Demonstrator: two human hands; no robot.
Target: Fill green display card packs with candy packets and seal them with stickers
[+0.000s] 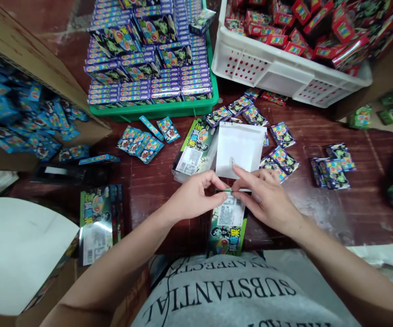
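At the table's front edge lies a black and green printed package (228,234) with a barcode label, its lower end close to my shirt. My left hand (199,194) pinches the top edge of this package between thumb and index finger. My right hand (267,197) meets it at the same edge, thumb and index finger closed there and the other fingers curled. Just beyond the fingertips a plain white panel (240,147) lies flat; whether it joins the package is hidden. Left of it rests a similar printed package (196,150) in clear plastic.
A green crate (155,110) of stacked purple boxes and a white basket (285,81) of red boxes stand at the back. Small purple packs (282,135) and blue packs (140,143) lie on the dark table. A cardboard box (42,54) of blue packs is left.
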